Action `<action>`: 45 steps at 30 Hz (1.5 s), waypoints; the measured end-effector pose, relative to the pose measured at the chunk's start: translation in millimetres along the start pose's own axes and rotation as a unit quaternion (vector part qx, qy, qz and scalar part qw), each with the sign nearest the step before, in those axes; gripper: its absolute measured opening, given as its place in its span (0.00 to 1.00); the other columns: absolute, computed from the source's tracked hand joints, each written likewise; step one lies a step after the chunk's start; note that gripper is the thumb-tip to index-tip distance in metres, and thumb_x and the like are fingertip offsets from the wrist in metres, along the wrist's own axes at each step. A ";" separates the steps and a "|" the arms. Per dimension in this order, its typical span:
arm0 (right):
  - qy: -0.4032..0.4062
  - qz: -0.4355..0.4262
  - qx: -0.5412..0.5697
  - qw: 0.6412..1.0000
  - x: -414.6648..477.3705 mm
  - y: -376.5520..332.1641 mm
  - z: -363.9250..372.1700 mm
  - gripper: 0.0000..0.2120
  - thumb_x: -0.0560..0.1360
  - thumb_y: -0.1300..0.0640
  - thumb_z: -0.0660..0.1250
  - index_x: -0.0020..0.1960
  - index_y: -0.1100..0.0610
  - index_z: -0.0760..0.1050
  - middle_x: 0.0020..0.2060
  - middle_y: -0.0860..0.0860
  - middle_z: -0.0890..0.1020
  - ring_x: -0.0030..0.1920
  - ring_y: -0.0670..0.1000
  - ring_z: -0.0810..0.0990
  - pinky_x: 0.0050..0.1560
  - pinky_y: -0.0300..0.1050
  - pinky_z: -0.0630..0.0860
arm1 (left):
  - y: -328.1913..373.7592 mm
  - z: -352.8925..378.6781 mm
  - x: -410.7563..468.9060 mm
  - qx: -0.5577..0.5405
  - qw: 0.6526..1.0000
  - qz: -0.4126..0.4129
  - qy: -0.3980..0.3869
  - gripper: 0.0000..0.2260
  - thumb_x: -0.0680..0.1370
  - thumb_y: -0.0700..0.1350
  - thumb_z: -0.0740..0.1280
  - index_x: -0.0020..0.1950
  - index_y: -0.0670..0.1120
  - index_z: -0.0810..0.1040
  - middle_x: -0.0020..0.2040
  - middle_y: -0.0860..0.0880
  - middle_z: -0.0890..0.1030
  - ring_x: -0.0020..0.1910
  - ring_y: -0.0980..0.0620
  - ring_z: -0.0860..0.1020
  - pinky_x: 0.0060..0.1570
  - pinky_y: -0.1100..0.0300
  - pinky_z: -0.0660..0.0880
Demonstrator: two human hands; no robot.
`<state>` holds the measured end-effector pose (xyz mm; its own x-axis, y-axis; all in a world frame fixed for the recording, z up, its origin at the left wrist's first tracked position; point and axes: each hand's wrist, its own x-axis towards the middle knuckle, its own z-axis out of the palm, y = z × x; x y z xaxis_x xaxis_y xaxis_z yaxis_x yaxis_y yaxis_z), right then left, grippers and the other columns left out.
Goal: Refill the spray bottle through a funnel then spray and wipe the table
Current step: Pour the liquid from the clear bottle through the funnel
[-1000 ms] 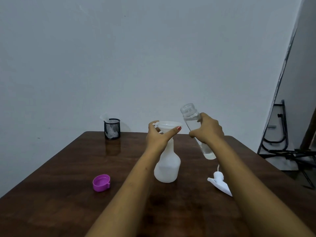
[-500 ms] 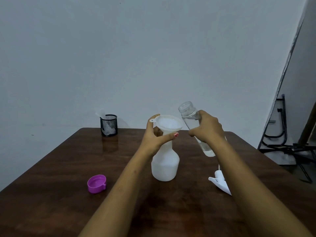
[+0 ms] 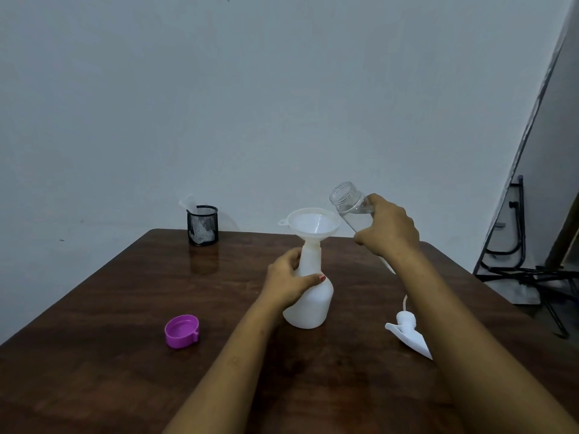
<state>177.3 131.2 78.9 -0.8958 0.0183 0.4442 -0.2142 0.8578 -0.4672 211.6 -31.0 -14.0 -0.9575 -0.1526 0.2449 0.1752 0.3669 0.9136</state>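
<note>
A white spray bottle stands upright on the dark wooden table, its top off. A white funnel sits in its neck. My left hand grips the bottle's neck below the funnel. My right hand holds a clear water bottle, uncapped and tilted left, its mouth just above the funnel's right rim. Water lies in the tilted bottle; none is seen leaving it. The white spray head with its tube lies on the table to the right, partly behind my right forearm.
A purple cap lies open side up at the front left. A black mesh cup with white stuff in it stands at the table's back edge. Folded black metal frames lean on the floor beyond the table's right side.
My left hand slid down from the funnel's rim to the spray bottle's neck. My right hand tilted the water bottle further left, bringing its mouth over the funnel.
</note>
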 end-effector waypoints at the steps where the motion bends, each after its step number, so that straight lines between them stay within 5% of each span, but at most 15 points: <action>1: 0.006 -0.005 -0.009 1.000 0.5 -0.4 -0.9 0.26 0.67 0.63 0.70 0.62 0.50 0.70 0.54 0.52 0.78 0.48 0.57 0.75 0.42 0.45 0.69 | 1.1 0.3 0.3 0.004 1.000 -0.007 -0.001 0.27 0.71 0.45 0.74 0.68 0.48 0.71 0.65 0.49 0.76 0.63 0.50 0.74 0.58 0.58 0.71; 9: 0.043 -0.027 -0.062 0.997 -1.7 -2.7 -0.2 0.24 0.69 0.66 0.66 0.63 0.51 0.70 0.54 0.54 0.76 0.51 0.60 0.77 0.42 0.46 0.68 | 6.4 -0.6 -2.6 0.015 0.999 -0.031 -0.008 0.26 0.71 0.45 0.73 0.67 0.46 0.71 0.65 0.47 0.76 0.63 0.48 0.74 0.63 0.51 0.72; 40: 0.111 -0.081 -0.139 0.981 -6.6 -7.2 0.9 0.23 0.70 0.71 0.62 0.62 0.56 0.69 0.55 0.57 0.75 0.55 0.63 0.76 0.46 0.50 0.71 | 14.2 -2.6 -8.7 0.035 0.999 -0.039 -0.015 0.26 0.72 0.45 0.72 0.68 0.45 0.70 0.66 0.47 0.75 0.65 0.47 0.72 0.62 0.52 0.70; 45: 0.122 -0.082 -0.158 0.976 -6.0 -7.8 -0.5 0.24 0.70 0.72 0.61 0.63 0.55 0.68 0.55 0.57 0.75 0.55 0.63 0.76 0.41 0.48 0.69 | 14.8 -3.3 -9.2 0.032 0.999 -0.037 -0.015 0.25 0.72 0.45 0.73 0.68 0.45 0.71 0.65 0.46 0.76 0.64 0.47 0.73 0.60 0.53 0.71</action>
<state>184.5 124.7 80.3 -0.7313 -0.0435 0.6807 -0.1820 0.9742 -0.1332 223.7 -27.3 -1.6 -0.9737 -0.1550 0.1673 0.0897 0.4143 0.9057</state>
